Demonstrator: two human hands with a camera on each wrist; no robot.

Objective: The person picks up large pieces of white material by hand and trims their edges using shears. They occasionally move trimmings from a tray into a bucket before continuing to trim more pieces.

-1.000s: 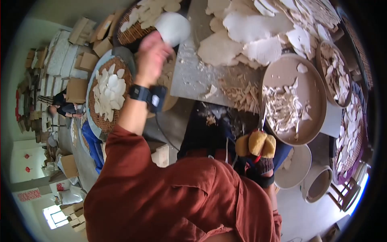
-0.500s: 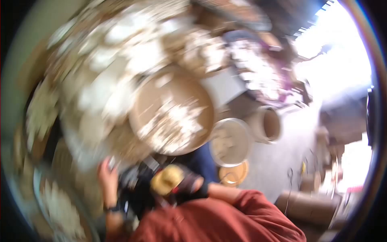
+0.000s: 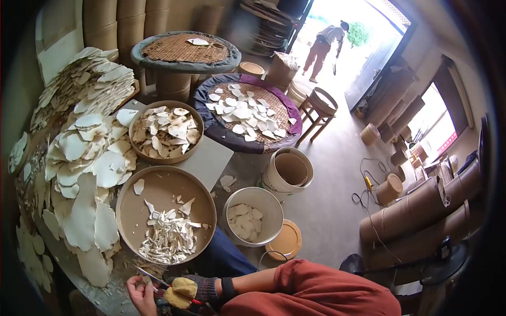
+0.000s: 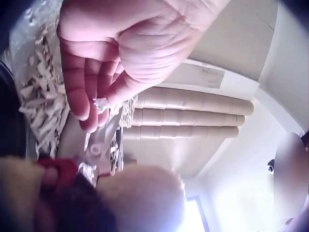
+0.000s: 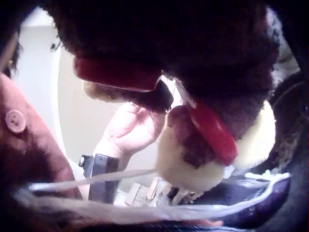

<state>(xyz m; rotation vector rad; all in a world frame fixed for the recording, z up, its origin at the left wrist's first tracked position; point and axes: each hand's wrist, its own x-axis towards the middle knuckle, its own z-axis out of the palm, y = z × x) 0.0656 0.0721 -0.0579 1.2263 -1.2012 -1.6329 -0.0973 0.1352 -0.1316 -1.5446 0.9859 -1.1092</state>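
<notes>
Scissors: Red-handled scissors (image 3: 153,276), gripped at the table's near edge, blades reaching toward the opposite fingers; how wide they stand cannot be told.
Pale piece: A small, rough-edged piece (image 4: 100,105), partly hidden, between thumb and fingers just beside the blades.
Left hand: Bare left hand (image 3: 141,296), thumb and fingers closed in a pinch on the piece.
Right hand: Right hand (image 3: 191,290), in a dark knit covering with padded yellow fingertips, curled around the red handles (image 5: 215,133).
Strip tray: Just beyond the hands, a large round tray (image 3: 166,181) holding a heap of pale strips (image 3: 168,237), with loose bits scattered nearby.
Table: Broad pale slices (image 3: 84,210) piled left of the tray; a smaller round tray (image 3: 202,129) behind it is filled with broken slices.
Buckets: Right of the strip tray, one bucket (image 3: 255,197) containing pale pieces; another bucket (image 3: 303,166) stands beyond, a tan lid (image 3: 287,239) lying on the floor.
Woven tray: Pale slices spread over a purple-edged woven tray (image 3: 293,105), a wooden stool (image 3: 318,115) beside it.
Doorway: A person (image 3: 321,47) in a light top, bent forward in bright daylight.
</notes>
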